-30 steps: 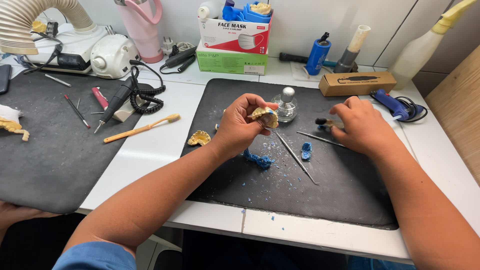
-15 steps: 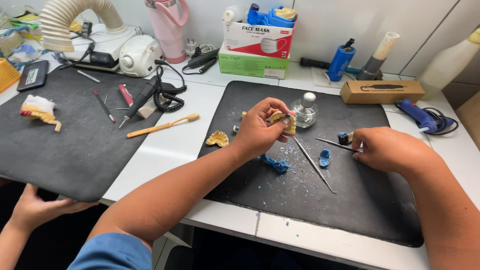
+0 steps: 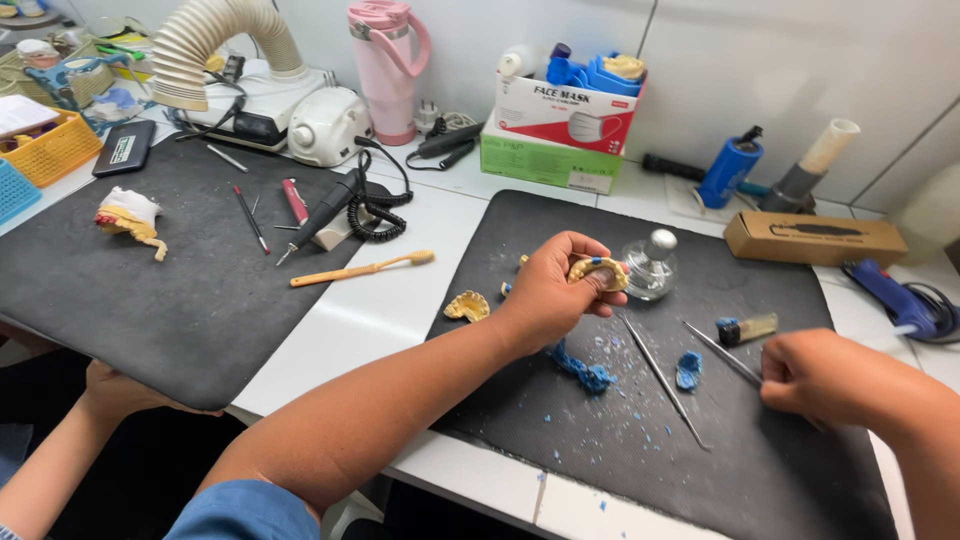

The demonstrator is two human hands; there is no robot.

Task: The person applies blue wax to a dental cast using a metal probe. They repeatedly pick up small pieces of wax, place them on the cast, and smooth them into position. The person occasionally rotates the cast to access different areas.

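Yellow dental cast (image 3: pixel 597 272), held up in the left hand (image 3: pixel 553 296) above the black mat (image 3: pixel 760 470); the right hand (image 3: pixel 822 377) grasps a thin metal tool (image 3: pixel 722 354) near blue wax bits (image 3: pixel 688 371).

A glass burner (image 3: pixel 650 268) stands on the mat (image 3: pixel 800 480), behind two metal tools (image 3: pixel 664 383), between the hands.

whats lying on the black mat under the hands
On the black rubber mat lie a blue wax strip, a blue wax lump, a thin metal rod and scattered blue crumbs. Whatever sits beneath the right hand is covered.
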